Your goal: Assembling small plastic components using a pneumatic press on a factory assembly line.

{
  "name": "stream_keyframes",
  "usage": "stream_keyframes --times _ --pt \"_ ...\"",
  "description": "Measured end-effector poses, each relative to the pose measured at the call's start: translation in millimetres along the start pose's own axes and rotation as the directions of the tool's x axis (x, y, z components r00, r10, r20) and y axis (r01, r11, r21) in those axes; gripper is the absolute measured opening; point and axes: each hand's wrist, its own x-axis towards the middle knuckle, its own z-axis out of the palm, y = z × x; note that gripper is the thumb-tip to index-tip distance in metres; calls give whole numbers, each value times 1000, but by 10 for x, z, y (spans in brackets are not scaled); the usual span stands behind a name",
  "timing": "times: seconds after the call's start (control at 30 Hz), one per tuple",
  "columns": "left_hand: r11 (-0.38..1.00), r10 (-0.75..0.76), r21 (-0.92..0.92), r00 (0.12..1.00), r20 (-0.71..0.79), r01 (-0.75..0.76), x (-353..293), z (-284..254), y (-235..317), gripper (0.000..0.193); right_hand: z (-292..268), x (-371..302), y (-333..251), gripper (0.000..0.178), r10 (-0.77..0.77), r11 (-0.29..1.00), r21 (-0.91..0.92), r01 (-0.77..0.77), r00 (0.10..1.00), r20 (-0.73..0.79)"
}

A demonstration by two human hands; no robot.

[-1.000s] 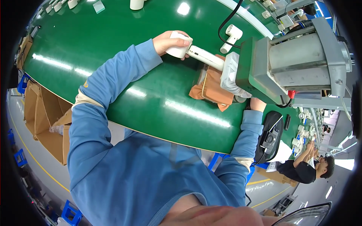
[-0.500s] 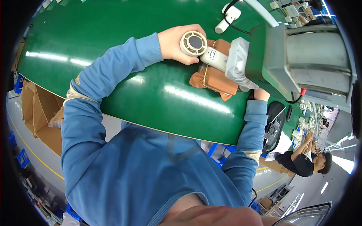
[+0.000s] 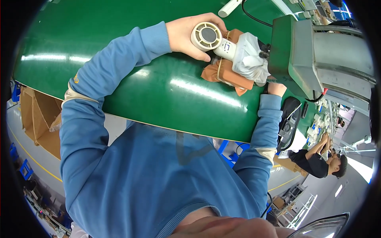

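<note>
My left hand is curled around the round head of a white hair dryer; its ringed end with a dark grey round centre faces up. The handle runs right, into a crumpled whitish plastic bag. Beneath and beside it are orange-brown padded blocks with a thin pale band around them. My right hand is beside the bag, under the grey-green machine head. Its fingers are hidden behind the machine, so their hold cannot be seen.
The large machine overhangs the right of the green table. Another white handheld piece lies at the far side beside a black cable. A black case is right of my right forearm. A co-worker sits beyond; cardboard boxes stand at left.
The plastic bag looks more bunched up, and dark parts now show beside it. My left hand stays on the hair dryer's head. The whole view has shifted slightly.
</note>
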Motion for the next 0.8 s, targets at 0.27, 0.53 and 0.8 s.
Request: stream_keyframes --times 0.27,0.53,0.8 --pt "999 -40 5 999 19 40 -14 -17 110 57 -23 12 -65 47 37 986 164 -21 995 -97" --pt "869 -376 -342 927 13 357 13 -212 324 43 -141 61 -281 43 272 751 627 -209 962 -5" --pt "658 -531 -496 816 228 567 97 -305 373 42 -398 -71 154 38 -123 937 -324 132 991 47"
